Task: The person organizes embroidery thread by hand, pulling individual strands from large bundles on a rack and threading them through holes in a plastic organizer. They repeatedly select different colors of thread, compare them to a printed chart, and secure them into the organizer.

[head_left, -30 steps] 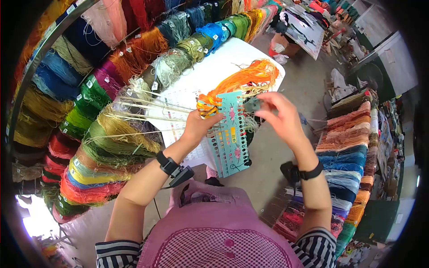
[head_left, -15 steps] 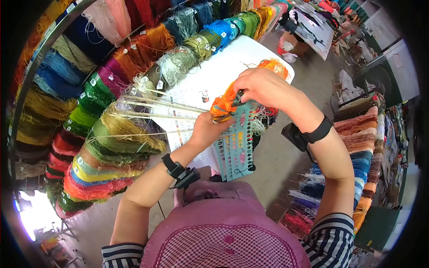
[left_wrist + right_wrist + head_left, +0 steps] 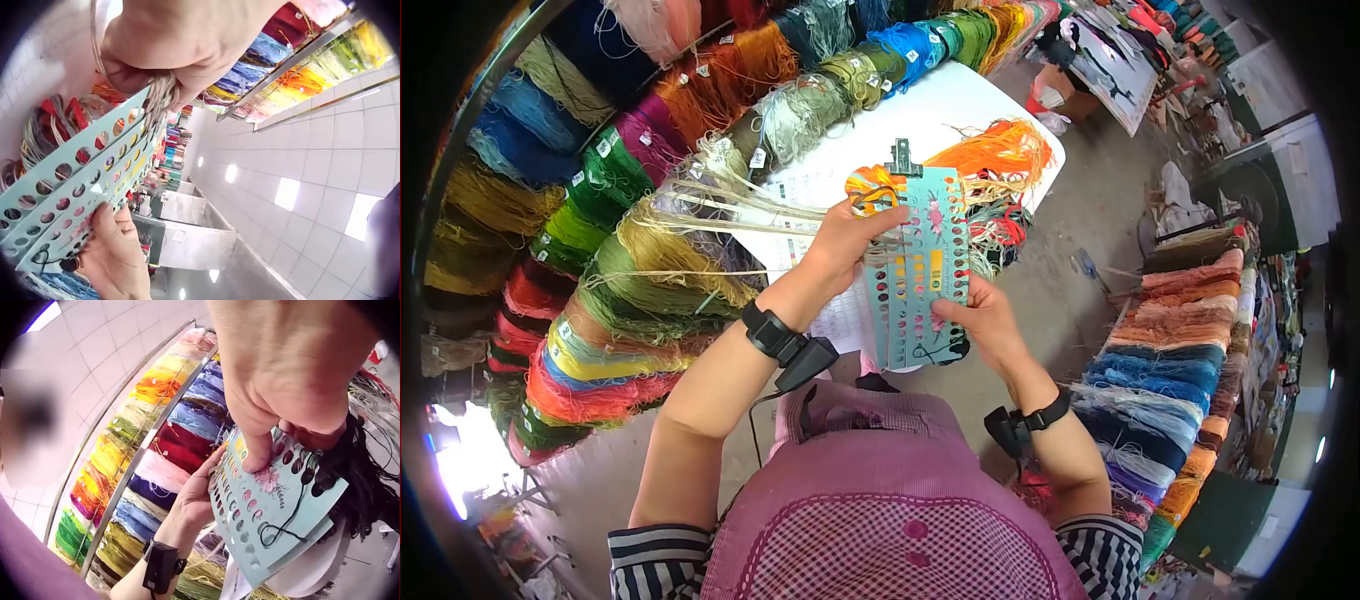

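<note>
In the head view, light-blue punched thread cards (image 3: pixel 915 265) with pink flower prints stand upright before the person's apron. My left hand (image 3: pixel 838 243) grips their upper left edge, thumb over the front, with pale strands (image 3: pixel 750 215) running off leftward to the hanging skeins. My right hand (image 3: pixel 992 322) pinches the lower right edge, its thumb lying on the front in the right wrist view. A black binder clip (image 3: pixel 903 157) sits at the cards' top, beside a looped orange and yellow bundle (image 3: pixel 872 185). Black thread (image 3: pixel 353 481) hangs from the holes along the edge.
Behind the cards is a white table (image 3: pixel 960 100) with a printed chart (image 3: pixel 835 320) and orange thread (image 3: pixel 1010 150) on it. Racks of coloured skeins (image 3: pixel 620 330) crowd the left. Another skein rack (image 3: pixel 1160 370) stands on the right, past the floor (image 3: pixel 1050 270).
My right hand carried the binder clip to the cards' top by the orange bundle, let go of it there, and came down to the lower right edge. My left hand keeps its grip.
</note>
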Action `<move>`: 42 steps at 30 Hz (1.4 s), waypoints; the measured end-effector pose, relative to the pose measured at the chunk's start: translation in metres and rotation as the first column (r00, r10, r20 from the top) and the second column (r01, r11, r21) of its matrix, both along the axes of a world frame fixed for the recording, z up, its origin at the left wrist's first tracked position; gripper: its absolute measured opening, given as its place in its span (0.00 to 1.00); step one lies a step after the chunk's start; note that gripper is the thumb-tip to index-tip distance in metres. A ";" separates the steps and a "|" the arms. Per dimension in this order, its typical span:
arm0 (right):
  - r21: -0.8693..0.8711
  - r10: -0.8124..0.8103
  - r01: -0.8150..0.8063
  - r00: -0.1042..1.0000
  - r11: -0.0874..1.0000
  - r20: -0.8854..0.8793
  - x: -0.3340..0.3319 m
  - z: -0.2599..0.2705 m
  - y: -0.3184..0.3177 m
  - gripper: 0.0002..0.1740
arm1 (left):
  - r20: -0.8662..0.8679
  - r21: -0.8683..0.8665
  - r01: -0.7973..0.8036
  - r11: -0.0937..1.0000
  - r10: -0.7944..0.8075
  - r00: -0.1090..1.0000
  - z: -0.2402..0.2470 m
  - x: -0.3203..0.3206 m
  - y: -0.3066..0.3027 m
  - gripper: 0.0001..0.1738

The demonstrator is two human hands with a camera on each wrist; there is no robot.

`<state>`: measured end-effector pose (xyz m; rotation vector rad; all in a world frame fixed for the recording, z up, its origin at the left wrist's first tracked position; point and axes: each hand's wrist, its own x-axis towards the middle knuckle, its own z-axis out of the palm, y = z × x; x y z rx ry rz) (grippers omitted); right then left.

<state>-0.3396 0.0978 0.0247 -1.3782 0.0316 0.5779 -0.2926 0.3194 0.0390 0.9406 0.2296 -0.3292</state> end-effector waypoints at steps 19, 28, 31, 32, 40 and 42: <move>0.073 -0.138 0.139 0.990 0.988 -0.013 -0.007 0.002 -0.009 0.16 | -0.100 0.885 0.122 0.449 -0.072 0.992 -0.055 -0.121 0.147 0.29; 0.000 -0.040 0.040 0.994 0.999 0.105 0.045 0.031 0.002 0.12 | -0.264 0.385 0.158 0.909 -0.055 0.963 -0.070 -0.156 0.107 0.08; -0.011 -0.012 0.013 0.992 1.000 0.122 0.064 0.040 0.007 0.15 | -0.271 0.376 0.106 0.920 0.000 0.963 -0.060 -0.154 0.102 0.05; -0.011 -0.009 0.010 0.990 1.000 0.139 0.068 0.041 0.009 0.15 | -0.272 0.376 0.102 0.921 0.004 0.962 -0.061 -0.153 0.101 0.05; -0.032 0.149 -0.147 0.984 0.989 0.097 0.086 0.006 0.011 0.20 | -0.224 0.383 0.045 0.923 0.045 0.974 -0.066 -0.140 0.103 0.05; -0.022 0.151 -0.150 0.987 0.989 0.064 0.088 -0.008 0.010 0.18 | -0.227 0.382 0.042 0.923 0.050 0.973 -0.070 -0.139 0.103 0.05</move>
